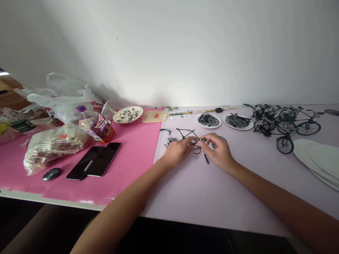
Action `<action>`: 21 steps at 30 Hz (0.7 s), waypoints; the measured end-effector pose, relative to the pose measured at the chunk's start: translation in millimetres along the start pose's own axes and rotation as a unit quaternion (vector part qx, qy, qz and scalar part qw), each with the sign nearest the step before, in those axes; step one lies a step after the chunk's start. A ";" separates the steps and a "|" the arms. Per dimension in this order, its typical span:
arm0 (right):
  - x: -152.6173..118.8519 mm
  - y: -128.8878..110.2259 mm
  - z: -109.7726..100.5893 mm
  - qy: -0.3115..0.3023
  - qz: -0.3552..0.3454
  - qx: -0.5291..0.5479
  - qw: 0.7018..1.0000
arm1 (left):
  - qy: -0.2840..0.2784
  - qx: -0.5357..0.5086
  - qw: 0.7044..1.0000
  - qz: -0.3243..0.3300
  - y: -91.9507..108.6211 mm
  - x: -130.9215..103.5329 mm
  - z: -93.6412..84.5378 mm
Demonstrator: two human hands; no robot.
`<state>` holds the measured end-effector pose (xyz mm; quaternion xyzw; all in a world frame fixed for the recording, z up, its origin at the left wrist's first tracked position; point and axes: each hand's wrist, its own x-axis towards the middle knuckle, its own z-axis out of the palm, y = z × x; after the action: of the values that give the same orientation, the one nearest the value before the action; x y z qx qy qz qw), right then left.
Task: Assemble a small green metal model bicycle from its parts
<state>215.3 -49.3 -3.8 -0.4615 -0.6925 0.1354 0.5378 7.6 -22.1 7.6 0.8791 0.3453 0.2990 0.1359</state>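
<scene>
My left hand [178, 151] and my right hand [218, 151] meet over the lilac sheet, fingertips pinched together at one end of a thin dark green toy bicycle frame [185, 134]. Whatever small part sits between the fingertips is too hidden to make out. A slim black rod [206, 158] points down toward me below the right fingers. A small grey piece [195, 157] lies beneath the hands. Left of the frame are a curved green piece [165, 130] and several small green parts [170, 141]. Part of a wheel [222, 139] shows behind my right hand.
Two white plates [197, 124] [225, 124] hold black bicycle parts. Several finished toy bicycles [307, 121] stand at the right, beside white paper plates [325, 158]. To the left are two phones [106, 160], a mouse [52, 173], a drink bottle [96, 125] and plastic bags [55, 144].
</scene>
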 end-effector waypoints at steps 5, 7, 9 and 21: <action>-0.1 -0.2 -0.8 0.042 0.045 -0.003 0.998 | 0.018 0.003 1.000 -0.008 1.7 -2.3 0.5; 0.5 0.8 -1.1 0.058 0.055 -0.003 0.997 | 0.040 0.006 0.999 -0.002 1.8 -2.8 -0.5; 1.5 1.5 -1.5 0.070 0.059 -0.004 0.996 | 0.067 0.016 0.998 0.012 0.2 -2.7 -3.4; 2.1 4.6 -0.3 0.070 0.058 0.004 0.996 | 0.124 0.050 0.985 -0.114 -59.7 5.1 -50.7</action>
<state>217.9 -45.2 -5.5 -0.5070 -0.6247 0.1358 0.5781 -52.2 26.3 23.0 0.7961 0.4717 0.3703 0.0813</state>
